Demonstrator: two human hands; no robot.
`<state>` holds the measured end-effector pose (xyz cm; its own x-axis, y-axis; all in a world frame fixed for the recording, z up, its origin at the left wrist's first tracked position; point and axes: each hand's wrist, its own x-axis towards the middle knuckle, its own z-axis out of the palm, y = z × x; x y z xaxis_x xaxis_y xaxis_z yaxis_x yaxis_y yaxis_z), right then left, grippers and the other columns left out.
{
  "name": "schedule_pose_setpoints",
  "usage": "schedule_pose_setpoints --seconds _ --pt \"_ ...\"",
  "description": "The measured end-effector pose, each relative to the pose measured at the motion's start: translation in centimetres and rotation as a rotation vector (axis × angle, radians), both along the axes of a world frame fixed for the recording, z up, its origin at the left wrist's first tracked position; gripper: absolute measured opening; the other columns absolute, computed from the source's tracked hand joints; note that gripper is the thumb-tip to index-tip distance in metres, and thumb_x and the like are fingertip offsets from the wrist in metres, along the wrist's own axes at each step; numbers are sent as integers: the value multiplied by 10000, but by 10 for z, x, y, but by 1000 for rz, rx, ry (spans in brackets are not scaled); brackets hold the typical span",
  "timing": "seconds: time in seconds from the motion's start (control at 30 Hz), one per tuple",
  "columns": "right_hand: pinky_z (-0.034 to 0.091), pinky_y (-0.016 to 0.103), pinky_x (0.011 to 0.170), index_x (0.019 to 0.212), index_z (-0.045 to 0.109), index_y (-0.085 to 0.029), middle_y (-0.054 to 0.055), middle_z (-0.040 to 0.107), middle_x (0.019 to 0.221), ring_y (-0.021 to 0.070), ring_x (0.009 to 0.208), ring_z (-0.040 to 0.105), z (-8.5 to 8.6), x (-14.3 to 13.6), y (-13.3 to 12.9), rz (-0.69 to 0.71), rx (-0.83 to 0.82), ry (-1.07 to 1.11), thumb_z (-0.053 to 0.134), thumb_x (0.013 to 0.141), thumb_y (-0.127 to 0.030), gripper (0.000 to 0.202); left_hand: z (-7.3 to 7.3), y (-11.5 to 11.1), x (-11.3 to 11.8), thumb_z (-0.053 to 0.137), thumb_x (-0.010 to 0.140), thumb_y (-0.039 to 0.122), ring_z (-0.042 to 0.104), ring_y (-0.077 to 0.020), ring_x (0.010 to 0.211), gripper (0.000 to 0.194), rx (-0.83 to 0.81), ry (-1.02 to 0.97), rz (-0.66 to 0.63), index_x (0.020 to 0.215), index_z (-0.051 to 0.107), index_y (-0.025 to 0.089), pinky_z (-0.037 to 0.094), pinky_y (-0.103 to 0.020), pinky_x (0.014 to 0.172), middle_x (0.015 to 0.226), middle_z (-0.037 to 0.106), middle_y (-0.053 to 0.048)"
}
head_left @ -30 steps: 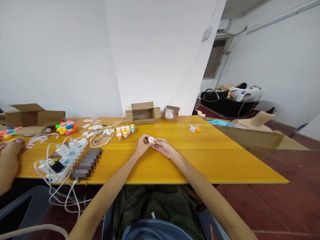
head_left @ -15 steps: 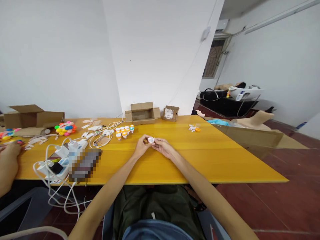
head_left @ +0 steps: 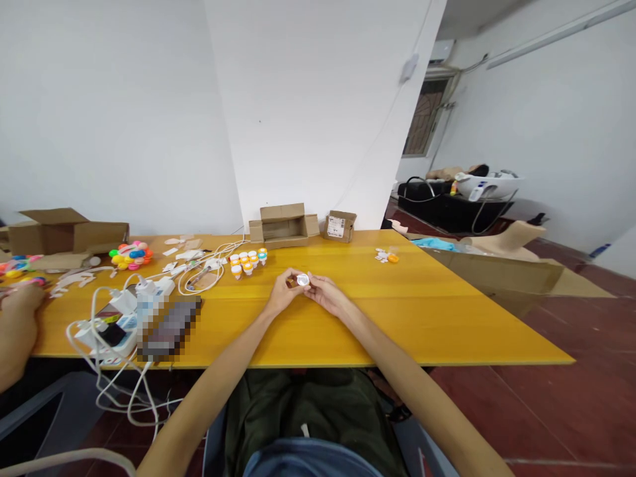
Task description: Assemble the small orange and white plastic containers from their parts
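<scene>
Over the middle of the yellow table (head_left: 397, 324), I hold a small round white piece (head_left: 303, 279) with a shiny, pale face turned up. My left hand (head_left: 282, 293) pinches its left side between thumb and fingers. On the right side, the fingers of my right hand (head_left: 325, 295) are closed on its edge. What lies under the piece is hidden by my fingers. Left of my hands stands a group of several small white pieces with orange rims (head_left: 243, 263); one has a blue rim (head_left: 262, 256).
White bits and an orange piece (head_left: 392, 258) lie to the right. An open cardboard box (head_left: 283, 228) and a smaller box (head_left: 340, 226) stand at the back. Leftward are cables, a power strip (head_left: 161, 291), a blurred-out dark device (head_left: 171, 328), colourful balls (head_left: 131, 255) and another person's hand (head_left: 20, 311).
The round white piece has tilted slightly and moved a touch to the right, and its face now looks brighter. Both my hands keep their hold on it.
</scene>
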<state>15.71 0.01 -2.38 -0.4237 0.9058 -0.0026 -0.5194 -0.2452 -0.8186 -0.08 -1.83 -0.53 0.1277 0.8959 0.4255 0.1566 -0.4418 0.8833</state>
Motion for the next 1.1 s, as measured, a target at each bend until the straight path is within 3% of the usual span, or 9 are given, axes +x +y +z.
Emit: schedule_pose_setpoints --seconds 0.5,0.8,1.1 --pt "571 245 734 759 685 -206 2 714 763 112 693 639 -10 -4 1 -53 -24 103 833 723 -187 153 4 -4 2 812 655 284 638 -188 830 239 -8 -2 18 849 701 200 452 -274 707 855 721 -18" --pt "587 308 819 845 684 -192 35 725 783 152 775 678 -24 -4 7 -17 -19 109 743 821 -212 67 2 -2 0 790 668 277 637 -180 827 249 24 -23 -18 884 700 193 476 -281 742 889 723 -18" --pt "576 277 789 756 692 -179 29 725 708 132 691 674 -5 -4 -4 -4 -69 64 780 805 -219 108 -1 -1 0 808 680 310 640 -175 816 256 44 -10 4 876 694 190 484 -270 709 861 719 -20"
